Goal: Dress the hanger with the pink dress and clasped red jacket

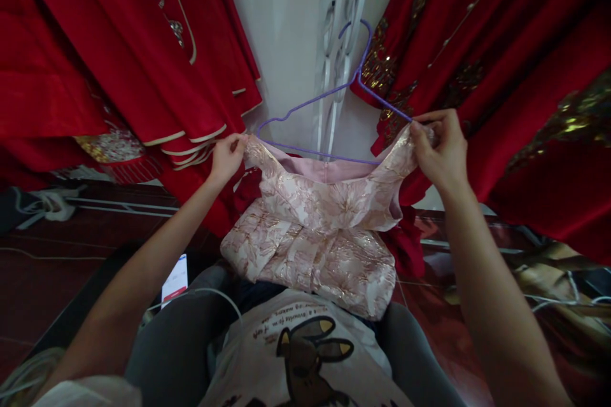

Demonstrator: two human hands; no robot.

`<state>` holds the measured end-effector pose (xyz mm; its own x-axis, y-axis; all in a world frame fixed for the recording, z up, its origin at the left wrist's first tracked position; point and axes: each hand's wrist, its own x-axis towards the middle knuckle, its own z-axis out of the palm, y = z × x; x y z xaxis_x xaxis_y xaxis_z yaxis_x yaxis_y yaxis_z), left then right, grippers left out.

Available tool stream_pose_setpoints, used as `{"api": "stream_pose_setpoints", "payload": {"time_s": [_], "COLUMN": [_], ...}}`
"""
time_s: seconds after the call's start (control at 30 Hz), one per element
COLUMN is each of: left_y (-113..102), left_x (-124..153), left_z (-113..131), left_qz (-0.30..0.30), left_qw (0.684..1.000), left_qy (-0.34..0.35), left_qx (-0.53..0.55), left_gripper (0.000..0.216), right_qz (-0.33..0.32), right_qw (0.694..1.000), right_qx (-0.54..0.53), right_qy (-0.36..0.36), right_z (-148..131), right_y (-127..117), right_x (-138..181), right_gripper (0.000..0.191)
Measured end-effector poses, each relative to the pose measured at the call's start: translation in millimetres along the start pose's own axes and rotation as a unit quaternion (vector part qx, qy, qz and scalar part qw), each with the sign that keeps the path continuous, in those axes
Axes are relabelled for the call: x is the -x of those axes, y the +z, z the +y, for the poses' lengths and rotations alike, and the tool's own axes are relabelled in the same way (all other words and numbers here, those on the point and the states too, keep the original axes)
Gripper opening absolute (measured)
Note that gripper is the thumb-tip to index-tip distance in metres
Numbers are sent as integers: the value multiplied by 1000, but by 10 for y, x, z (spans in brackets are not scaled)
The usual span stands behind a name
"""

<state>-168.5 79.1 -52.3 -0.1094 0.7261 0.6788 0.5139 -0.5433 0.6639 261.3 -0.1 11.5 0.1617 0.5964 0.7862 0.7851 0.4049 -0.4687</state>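
Observation:
A pink and gold floral dress (pixel 334 203) lies across my lap, its bodice lifted toward the purple hanger (pixel 319 94). My left hand (pixel 228 156) pinches the dress's left shoulder strap near the hanger's left end. On the other side, my right hand (pixel 442 147) grips the right shoulder strap by the hanger's right end. The hanger's arms reach to both straps, and its lower bar crosses behind the neckline. Its hook points up, in front of the white metal bars. Pink lining shows inside the neck opening.
Red garments with trim (pixel 200 44) hang at left, and red garments with gold sequins (pixel 501 63) hang at right. White metal bars (pixel 334 57) stand between them. A lit phone (pixel 175 280) with a white cable rests by my left thigh. Bundled items (pixel 558 280) lie on the floor at right.

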Motion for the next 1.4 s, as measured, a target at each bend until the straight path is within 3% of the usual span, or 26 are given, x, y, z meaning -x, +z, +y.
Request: {"api": "stream_pose_setpoints", "payload": {"time_s": [0.23, 0.53, 0.63, 0.77, 1.17, 1.4], "left_y": [6, 77, 46, 35, 205, 204], "left_x": [-68, 58, 136, 152, 29, 21], "left_z": [-143, -90, -22, -28, -218, -98], "left_qz": [17, -54, -38, -44, 8, 24], "left_qw": [997, 969, 965, 976, 942, 945], "left_qy": [-45, -155, -140, -91, -236, -187], "left_qx": [56, 184, 220, 193, 238, 269], "left_gripper": [38, 57, 49, 39, 42, 34], "right_qz": [5, 4, -5, -3, -4, 3], "right_qw": [1000, 1000, 1000, 1000, 1000, 1000], "right_qx": [-15, -6, -1, 5, 2, 5], "right_qy": [2, -6, -8, 0, 4, -2], "right_z": [-10, -3, -9, -5, 6, 7], "right_y": [-6, -34, -40, -32, -24, -27], "right_x": [-7, -9, -14, -25, -46, -37], "right_gripper": [19, 20, 20, 22, 22, 21]}}
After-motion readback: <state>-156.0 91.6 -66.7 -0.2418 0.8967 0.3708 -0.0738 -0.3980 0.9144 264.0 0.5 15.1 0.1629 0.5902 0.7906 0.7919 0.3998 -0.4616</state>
